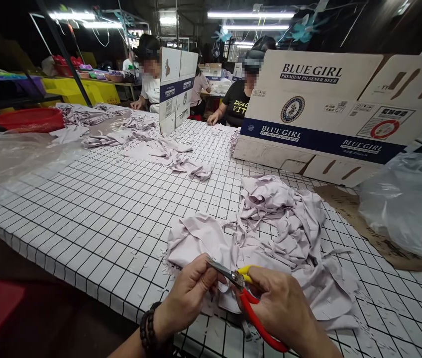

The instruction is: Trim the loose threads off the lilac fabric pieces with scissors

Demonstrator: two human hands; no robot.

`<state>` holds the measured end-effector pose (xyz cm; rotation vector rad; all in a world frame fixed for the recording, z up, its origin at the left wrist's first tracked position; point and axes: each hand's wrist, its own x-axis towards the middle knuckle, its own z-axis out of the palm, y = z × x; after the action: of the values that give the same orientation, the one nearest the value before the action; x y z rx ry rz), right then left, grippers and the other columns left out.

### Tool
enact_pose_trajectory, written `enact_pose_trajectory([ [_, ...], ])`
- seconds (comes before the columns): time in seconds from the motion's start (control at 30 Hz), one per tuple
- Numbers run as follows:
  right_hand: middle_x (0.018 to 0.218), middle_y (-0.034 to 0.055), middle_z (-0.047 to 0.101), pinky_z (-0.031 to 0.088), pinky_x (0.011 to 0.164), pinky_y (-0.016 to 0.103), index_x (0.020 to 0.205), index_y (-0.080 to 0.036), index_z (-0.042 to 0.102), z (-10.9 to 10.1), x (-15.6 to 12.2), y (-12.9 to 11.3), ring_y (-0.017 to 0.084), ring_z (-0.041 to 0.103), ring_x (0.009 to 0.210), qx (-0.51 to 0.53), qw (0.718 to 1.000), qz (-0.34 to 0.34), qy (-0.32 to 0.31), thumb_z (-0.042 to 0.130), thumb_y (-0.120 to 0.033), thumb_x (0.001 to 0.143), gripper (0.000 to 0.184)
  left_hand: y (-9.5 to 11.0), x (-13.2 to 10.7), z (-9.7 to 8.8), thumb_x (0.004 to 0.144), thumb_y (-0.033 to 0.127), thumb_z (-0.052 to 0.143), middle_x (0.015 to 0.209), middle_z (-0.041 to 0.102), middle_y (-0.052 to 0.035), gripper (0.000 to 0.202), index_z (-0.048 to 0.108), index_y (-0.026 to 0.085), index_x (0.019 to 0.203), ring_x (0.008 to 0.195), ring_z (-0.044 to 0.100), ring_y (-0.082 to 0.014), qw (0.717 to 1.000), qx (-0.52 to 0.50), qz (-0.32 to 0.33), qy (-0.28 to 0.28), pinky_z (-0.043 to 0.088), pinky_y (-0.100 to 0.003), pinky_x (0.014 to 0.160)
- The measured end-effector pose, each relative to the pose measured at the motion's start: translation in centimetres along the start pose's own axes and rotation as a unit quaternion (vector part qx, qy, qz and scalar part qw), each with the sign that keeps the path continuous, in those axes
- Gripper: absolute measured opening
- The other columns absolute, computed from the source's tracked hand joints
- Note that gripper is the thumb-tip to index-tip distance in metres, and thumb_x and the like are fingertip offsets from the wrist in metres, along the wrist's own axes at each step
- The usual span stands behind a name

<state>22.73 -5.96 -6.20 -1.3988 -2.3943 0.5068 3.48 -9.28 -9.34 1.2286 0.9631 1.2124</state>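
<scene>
Scissors [241,282] handle: partly hidden in right hand [285,308], before fabric pile [281,233].
Plastic bag [408,204]: right of fabric pile, cropped by edge.

The fabric [281,223] is pale lilac, the tablecloth [102,199] white with black grid, the snips [255,318] red.

Big carton [330,114]: "BLUE GIRL PREMIUM PILSENER BEER", printed twice. Small carton [175,89] text unreadable.
</scene>
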Motion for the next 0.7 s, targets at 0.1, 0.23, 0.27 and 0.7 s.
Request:
enact_pose_trajectory([
  [0.1,0.055,-0.0066,0.036,0.028,0.049,0.023,0.060,-0.023,0.035,-0.9,1.0,0.8,0.011,0.034,0.051,0.154,0.982,0.076,-0.082,0.062,-0.044,0.076,0.038,0.3,0.1,-0.1,0.096,0.041,0.047,0.077,0.051,-0.0016,0.036,0.064,0.014,0.080,0.063,0.052,-0.0107,1.000,-0.006,0.001,0.002,0.044,-0.023,0.061],
  [0.23,0.060,-0.0058,0.043,0.038,0.051,0.025,0.069,-0.022,0.043,-1.2,4.5,1.9,0.012,0.043,0.054,0.288,0.941,0.155,-0.084,0.058,-0.055,0.080,0.038,0.0,-0.5,0.1,0.094,0.048,0.049,0.073,0.051,-0.0018,0.042,0.064,0.013,0.077,0.062,0.052,-0.0111,1.000,-0.006,-0.020,-0.015,0.043,-0.024,0.061],
  [0.27,0.060,-0.0054,0.046,0.039,0.052,0.025,0.070,-0.022,0.045,-0.9,5.7,1.7,0.013,0.046,0.054,0.271,0.946,0.161,-0.076,0.060,-0.054,0.079,0.036,-0.3,-0.8,0.2,0.093,0.050,0.049,0.073,0.050,-0.0020,0.043,0.064,0.013,0.076,0.061,0.051,-0.0110,0.999,-0.011,-0.029,-0.022,0.043,-0.024,0.060],
  [0.7,0.066,0.0000,0.056,0.036,0.060,0.028,0.063,-0.022,0.045,7.2,17.6,-4.3,0.021,0.058,0.072,0.165,0.977,0.123,-0.056,0.067,-0.011,0.065,0.025,-1.4,-3.3,-0.3,0.096,0.048,0.040,0.073,0.057,-0.0062,0.048,0.068,0.015,0.076,0.072,0.056,-0.0169,0.991,0.135,0.024,-0.007,0.043,-0.027,0.069],
])
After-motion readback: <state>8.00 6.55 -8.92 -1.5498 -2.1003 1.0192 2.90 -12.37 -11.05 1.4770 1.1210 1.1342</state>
